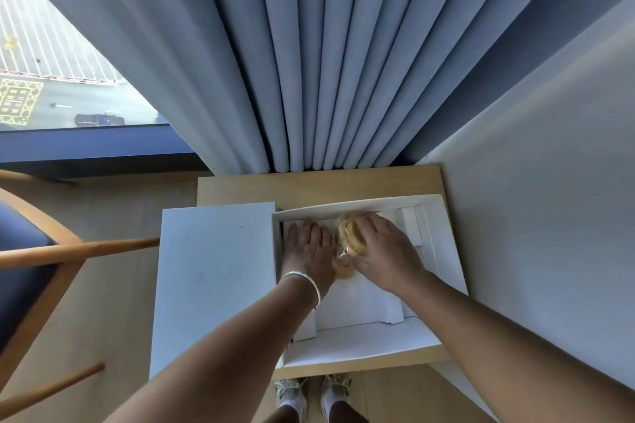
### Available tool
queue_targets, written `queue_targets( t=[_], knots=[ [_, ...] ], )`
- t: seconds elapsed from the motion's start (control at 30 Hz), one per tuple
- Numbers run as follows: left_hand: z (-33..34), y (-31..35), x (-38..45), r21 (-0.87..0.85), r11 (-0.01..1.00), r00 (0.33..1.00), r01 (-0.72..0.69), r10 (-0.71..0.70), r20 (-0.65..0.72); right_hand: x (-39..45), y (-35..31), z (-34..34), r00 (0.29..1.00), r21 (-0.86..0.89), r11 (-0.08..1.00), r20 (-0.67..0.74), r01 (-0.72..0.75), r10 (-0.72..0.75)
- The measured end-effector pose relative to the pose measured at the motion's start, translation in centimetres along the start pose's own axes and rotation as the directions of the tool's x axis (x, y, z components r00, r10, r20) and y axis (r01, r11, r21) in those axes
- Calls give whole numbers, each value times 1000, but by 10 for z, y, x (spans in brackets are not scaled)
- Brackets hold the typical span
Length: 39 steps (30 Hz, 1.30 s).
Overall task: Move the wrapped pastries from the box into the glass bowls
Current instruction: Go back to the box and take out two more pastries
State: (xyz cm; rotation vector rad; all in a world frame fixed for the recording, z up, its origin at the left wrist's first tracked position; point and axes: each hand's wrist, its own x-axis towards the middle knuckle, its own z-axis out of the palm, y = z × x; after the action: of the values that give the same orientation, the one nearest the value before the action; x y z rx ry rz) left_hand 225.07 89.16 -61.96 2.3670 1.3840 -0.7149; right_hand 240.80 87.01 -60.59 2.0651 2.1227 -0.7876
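A white cardboard box (443,251) stands open on a small wooden table, its lid (213,285) folded out to the left. Both hands reach into it. My right hand (385,251) is closed over a golden pastry in clear wrap (348,239) near the box's far side. A second wrapped pastry (343,269) lies just below it, between the hands. My left hand (309,251), with a silver bangle on the wrist, lies flat with fingers spread on the white insert; I cannot tell whether it holds anything. No glass bowls are in view.
The wooden table (309,187) sits against blue curtains (326,62), with a white wall (549,182) close on the right. A wooden chair with a blue seat (34,257) stands at the left, one rail reaching the lid. My feet show below the table edge.
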Motion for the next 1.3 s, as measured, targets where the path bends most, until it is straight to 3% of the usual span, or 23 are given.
queue_targets(
  t=[0.17,0.33,0.67,0.87,1.1,1.3],
  knots=[
    [8,0,12,-110,994,1000,3,-1,23,8,2,7,999,-59,998,-1,33,-33],
    [3,2,16,-186,982,1000,4,-8,-16,5,3,7,999,-1,999,-28,45,-45],
    [-47,0,-25,-180,984,996,-9,24,82,-31,-6,-32,996,80,997,-83,-14,20],
    [-80,-5,-55,-184,982,999,41,-36,27,-52,-17,-69,995,84,996,-94,-8,16],
    [-115,-42,-112,-366,898,963,242,-269,-24,-57,-50,-114,989,71,992,-113,107,-98],
    [-118,-97,-196,-457,773,848,441,-525,-70,-43,-113,-142,939,-3,946,-113,325,-324]
  ],
)
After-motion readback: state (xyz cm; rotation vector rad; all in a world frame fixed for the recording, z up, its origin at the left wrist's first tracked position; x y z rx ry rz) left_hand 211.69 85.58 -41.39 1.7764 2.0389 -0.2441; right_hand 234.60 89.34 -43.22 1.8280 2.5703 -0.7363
